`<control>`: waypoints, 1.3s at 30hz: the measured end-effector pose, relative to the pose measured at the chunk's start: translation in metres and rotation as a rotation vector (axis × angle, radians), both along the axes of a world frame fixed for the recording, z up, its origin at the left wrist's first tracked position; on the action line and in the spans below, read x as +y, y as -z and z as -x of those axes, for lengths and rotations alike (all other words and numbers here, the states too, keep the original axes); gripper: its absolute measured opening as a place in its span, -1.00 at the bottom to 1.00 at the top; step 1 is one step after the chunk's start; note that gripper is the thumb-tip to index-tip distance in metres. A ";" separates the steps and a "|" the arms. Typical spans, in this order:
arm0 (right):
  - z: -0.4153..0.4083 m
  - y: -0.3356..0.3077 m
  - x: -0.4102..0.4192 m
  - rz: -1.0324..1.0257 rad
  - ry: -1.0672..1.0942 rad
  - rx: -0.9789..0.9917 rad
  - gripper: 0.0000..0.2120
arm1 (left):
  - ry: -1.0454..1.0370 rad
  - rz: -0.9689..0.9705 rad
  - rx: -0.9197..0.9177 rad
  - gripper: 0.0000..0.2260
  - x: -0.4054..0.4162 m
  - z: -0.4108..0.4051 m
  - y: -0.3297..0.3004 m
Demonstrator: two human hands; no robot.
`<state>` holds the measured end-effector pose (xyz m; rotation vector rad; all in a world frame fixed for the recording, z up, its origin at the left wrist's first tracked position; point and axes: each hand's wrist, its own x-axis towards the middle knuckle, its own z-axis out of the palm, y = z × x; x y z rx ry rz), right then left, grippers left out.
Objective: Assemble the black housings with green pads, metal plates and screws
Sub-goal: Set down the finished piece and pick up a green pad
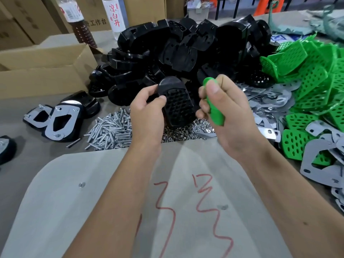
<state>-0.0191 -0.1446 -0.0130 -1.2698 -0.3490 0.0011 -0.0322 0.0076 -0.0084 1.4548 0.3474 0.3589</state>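
Your left hand point(149, 107) grips a black housing point(176, 103), fingers curled round its edge. Just right of them, your right hand point(223, 108) fingers clasp a green pad point(216, 112).

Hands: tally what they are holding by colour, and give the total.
Black: 1, the black housing in the left hand
Green: 1, the green pad in the right hand
Total: 2

Black, green and silver parts on a grey bench

Black housing point(176, 101) with honeycomb holes; bright green pad point(216, 112); green perforated pads point(314, 86); silver screws point(111, 129); grey metal plates point(270, 101); red scrawl point(210, 207).
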 end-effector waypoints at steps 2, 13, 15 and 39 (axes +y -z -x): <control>0.000 0.002 0.002 0.102 0.039 -0.038 -0.65 | 0.001 0.037 -0.004 -0.73 0.000 0.000 0.000; 0.003 0.010 0.007 0.315 0.085 -0.148 -0.74 | 0.020 0.055 -0.058 -0.82 0.001 0.001 0.000; 0.004 0.010 0.008 0.317 0.092 -0.170 -0.71 | 0.026 0.048 -0.054 -0.82 0.001 0.001 0.000; 0.002 -0.002 -0.003 -0.065 0.412 0.092 -0.56 | 0.043 0.075 -0.041 -0.87 0.000 0.000 0.004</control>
